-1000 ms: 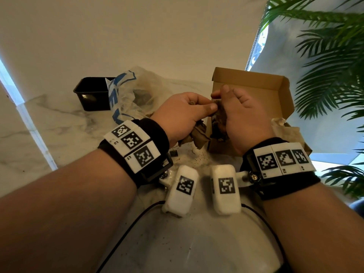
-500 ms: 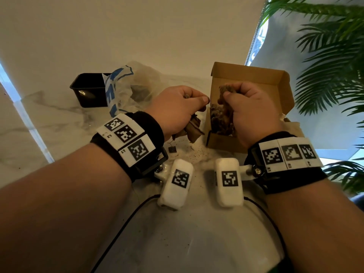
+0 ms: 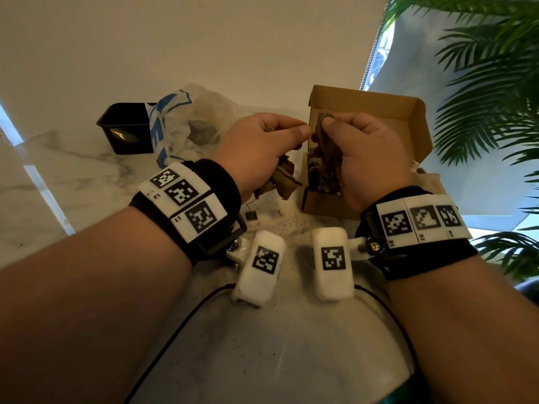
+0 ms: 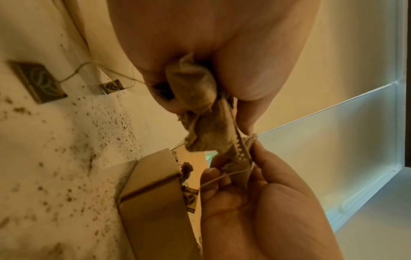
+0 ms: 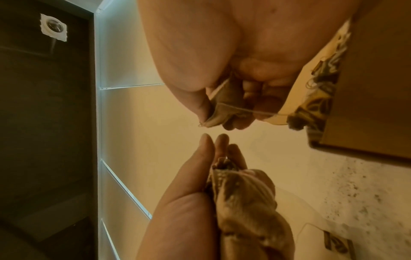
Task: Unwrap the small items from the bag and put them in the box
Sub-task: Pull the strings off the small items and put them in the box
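My left hand [image 3: 288,132] grips a bunch of crumpled brown wrappers [image 3: 280,183] in its curled fingers, just left of the box; its thumb reaches toward the right hand. My right hand [image 3: 323,125] pinches a brown tea bag [image 3: 322,141] over the open cardboard box [image 3: 367,109], which holds several tea bags with strings. In the left wrist view the wrappers [image 4: 193,88] hang down close to the tea bag [image 4: 241,154]. In the right wrist view a string runs from the held tea bag [image 5: 224,109] into the box [image 5: 367,91].
A clear plastic bag with blue print [image 3: 180,121] lies behind my left hand, next to a black tub [image 3: 128,126]. A loose tea tag [image 3: 251,215] and dark crumbs [image 3: 291,220] lie on the marble table [image 3: 73,176]. A palm plant [image 3: 490,112] stands at the right.
The right hand pulled the tea bag away from the left hand and lifted it over the box. The left hand kept the wrappers and its thumb moved back toward the right hand.
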Motion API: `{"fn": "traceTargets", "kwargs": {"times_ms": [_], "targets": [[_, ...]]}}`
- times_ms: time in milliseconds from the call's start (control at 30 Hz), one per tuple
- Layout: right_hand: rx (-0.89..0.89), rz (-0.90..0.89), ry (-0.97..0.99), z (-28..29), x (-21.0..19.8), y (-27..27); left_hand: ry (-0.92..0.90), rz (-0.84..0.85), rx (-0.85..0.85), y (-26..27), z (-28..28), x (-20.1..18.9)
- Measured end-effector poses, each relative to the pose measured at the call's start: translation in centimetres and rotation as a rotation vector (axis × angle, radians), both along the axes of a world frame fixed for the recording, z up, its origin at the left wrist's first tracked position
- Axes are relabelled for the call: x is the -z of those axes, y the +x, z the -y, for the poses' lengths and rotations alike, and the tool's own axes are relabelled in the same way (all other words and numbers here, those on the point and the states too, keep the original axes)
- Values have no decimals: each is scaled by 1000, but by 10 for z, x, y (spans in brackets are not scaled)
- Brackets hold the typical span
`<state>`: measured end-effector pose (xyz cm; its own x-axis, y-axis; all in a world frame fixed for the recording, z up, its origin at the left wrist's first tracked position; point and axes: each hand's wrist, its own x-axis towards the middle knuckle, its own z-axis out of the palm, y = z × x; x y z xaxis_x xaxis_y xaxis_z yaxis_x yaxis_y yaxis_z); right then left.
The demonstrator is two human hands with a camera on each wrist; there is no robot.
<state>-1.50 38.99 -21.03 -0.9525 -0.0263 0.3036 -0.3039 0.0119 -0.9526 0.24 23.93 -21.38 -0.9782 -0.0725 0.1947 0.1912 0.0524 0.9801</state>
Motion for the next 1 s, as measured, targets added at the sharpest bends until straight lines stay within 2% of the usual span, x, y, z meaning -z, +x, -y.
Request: {"fn": "traceTargets", "kwargs": {"times_ms": [200, 367, 633, 733, 833, 933, 1000], "targets": [[-73, -39, 25, 0, 0, -1, -16, -53, -18, -2, 1, -1], [-161, -18, -116, 1, 3, -6, 52, -32, -51, 0, 2, -5], [-189, -20, -77, 4, 4, -3, 91, -31, -38, 4, 1, -9], [-128, -42, 1, 4, 5, -4, 100, -15, -46, 5, 1, -10], [-70, -15, -26, 4, 4, -7, 96, -17, -81, 4, 2, -11], [-65, 13, -51, 4, 2, -5, 15, 2, -117, 4, 4, -11], [-64, 25, -56, 4, 2, -4, -13, 27, -87, 4, 5, -12]]}}
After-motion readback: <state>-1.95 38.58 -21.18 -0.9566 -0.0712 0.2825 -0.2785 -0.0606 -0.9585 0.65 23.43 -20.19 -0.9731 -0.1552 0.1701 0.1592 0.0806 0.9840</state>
